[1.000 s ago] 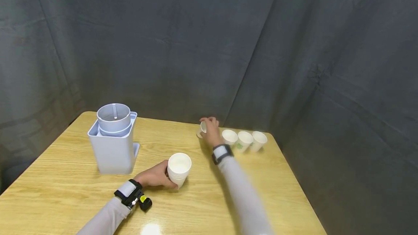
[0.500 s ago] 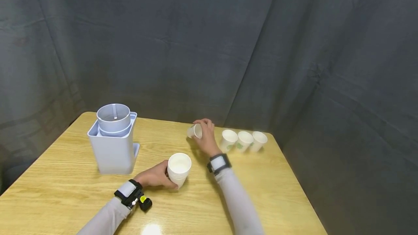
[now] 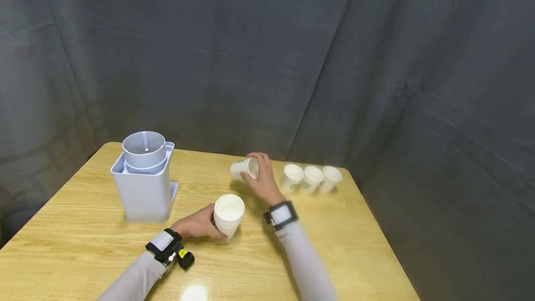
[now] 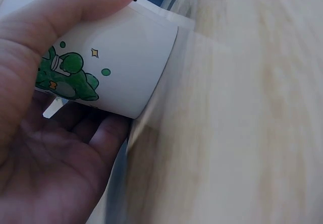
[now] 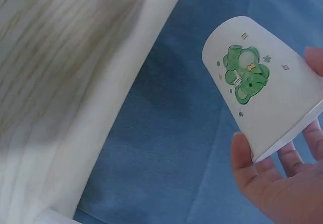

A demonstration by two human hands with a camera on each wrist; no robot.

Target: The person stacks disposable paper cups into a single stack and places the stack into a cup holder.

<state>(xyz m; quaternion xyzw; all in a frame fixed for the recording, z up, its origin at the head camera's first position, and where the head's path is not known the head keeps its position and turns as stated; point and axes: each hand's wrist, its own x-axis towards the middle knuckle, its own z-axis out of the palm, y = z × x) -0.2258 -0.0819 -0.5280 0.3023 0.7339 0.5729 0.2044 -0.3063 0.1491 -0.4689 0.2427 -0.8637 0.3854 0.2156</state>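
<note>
Far side of the worktop (image 3: 347, 250), near its middle, we have one paper cup (image 3: 238, 169) tipped on its side, mouth facing right. Our right hand (image 3: 263, 180) pinches it near the rim, thumb against fingers. Nearer us, the left hand (image 3: 199, 225) curls round a cup stack (image 3: 228, 223). We judge the single cup very light, thin-walled, easily dented, slightly slick; best held gently by the stiffer rim. The stack should feel firmer, gripped round its middle. Hidden: the single cup's inside, mostly, behind our right hand; the left fingers behind the stack in the head view. We can't count the nested cups, nor tell whether the tipped one touches the worktop. Bases of the three far-right cups (image 3: 313, 179) look smeary.
</note>
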